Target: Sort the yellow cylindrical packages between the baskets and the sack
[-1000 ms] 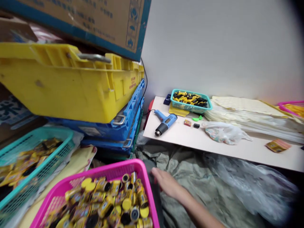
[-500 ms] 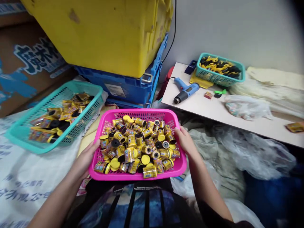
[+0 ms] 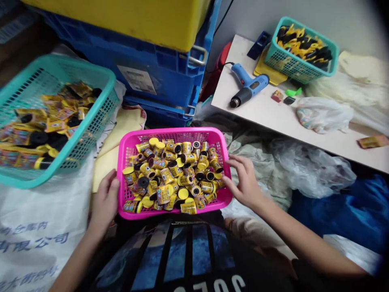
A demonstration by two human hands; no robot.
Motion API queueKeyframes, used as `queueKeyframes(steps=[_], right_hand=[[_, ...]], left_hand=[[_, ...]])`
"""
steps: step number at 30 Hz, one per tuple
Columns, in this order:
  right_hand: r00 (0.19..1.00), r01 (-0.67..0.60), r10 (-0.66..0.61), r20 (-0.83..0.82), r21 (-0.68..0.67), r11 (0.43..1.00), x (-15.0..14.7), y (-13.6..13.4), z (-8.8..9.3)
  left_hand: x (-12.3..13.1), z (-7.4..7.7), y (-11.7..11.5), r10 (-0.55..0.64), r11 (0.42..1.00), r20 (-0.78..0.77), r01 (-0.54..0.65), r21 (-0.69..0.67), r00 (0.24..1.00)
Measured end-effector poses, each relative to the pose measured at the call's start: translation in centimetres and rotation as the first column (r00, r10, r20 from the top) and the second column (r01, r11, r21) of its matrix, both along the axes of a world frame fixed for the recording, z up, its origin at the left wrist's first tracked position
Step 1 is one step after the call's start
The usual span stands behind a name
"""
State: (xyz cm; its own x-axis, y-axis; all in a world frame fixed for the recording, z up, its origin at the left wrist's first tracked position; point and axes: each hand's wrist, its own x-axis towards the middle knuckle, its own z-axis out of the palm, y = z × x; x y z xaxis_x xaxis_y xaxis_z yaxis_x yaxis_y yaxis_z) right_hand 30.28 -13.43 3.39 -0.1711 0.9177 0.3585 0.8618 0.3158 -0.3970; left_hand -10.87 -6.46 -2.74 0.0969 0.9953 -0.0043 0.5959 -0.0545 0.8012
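A pink basket (image 3: 127, 142) rests on my lap, heaped with several small yellow and black canisters (image 3: 173, 174). My left hand (image 3: 105, 200) grips the basket's left rim, fingers curled over the edge. My right hand (image 3: 244, 180) hovers at the basket's right rim with fingers spread and apart, holding nothing, its fingertips near the canisters at the edge.
A teal basket (image 3: 100, 77) of yellow packets sits to the left on a printed white sack (image 3: 36, 227). Stacked blue crates (image 3: 158, 77) and a yellow one stand behind. A low board (image 3: 267, 113) to the right carries a blue heat gun (image 3: 247, 89), another teal basket (image 3: 299, 69), and plastic bags.
The view has tilted down. My right hand has let go of the basket's right rim and opened; my left hand keeps its hold on the left rim.
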Motion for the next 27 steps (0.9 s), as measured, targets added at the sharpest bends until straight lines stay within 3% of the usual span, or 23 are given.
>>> queueKeyframes(steps=[2,3,4,6,7,8,10,14,20,23,27], right_hand=[[0.996,-0.084,0.085,0.015,-0.051,0.995,-1.2,-1.7,-0.5],[0.991,-0.125,0.129,0.034,-0.108,0.986,-1.8,-2.2,-0.8],[0.987,-0.139,0.151,0.062,-0.160,0.977,-2.4,-2.5,-1.2],[0.982,-0.101,0.131,0.136,-0.207,0.973,-3.3,-2.6,-2.1],[0.980,-0.089,0.123,0.159,-0.206,0.975,-3.5,-2.4,-2.6],[0.978,-0.097,0.130,0.162,-0.197,0.976,-3.6,-2.1,-2.9],[0.981,-0.134,0.156,0.115,-0.176,0.975,-3.3,-1.3,-3.3],[0.993,-0.105,0.096,-0.064,-0.165,0.981,-1.8,0.1,-2.6],[0.977,-0.001,-0.010,-0.213,-0.053,0.999,-0.8,2.0,-1.0],[0.973,-0.057,0.042,-0.227,-0.058,0.997,-1.1,2.7,-0.8],[0.950,-0.191,0.185,-0.250,0.001,0.982,-1.5,3.2,-1.0]], left_hand=[[0.2,1.5,-0.5,-0.031,0.967,-0.149,0.067,0.245,0.988],[0.7,2.4,-0.7,-0.111,0.909,-0.252,0.201,0.365,0.961],[1.5,3.3,-0.9,-0.221,0.813,-0.368,0.379,0.443,0.903],[3.7,4.6,-0.8,-0.427,0.609,-0.538,0.671,0.424,0.727],[5.0,4.9,-0.7,-0.481,0.541,-0.590,0.749,0.382,0.648],[6.1,5.0,-0.5,-0.503,0.515,-0.622,0.786,0.341,0.600],[7.8,4.6,0.1,-0.500,0.500,-0.655,0.807,0.315,0.566],[8.6,4.2,1.0,-0.462,0.521,-0.618,0.758,0.392,0.636],[9.6,5.3,0.9,-0.588,0.570,-0.458,0.743,0.350,0.667],[10.7,5.4,1.3,-0.593,0.574,-0.441,0.737,0.357,0.674],[11.6,5.3,2.0,-0.582,0.527,-0.465,0.745,0.409,0.667]])
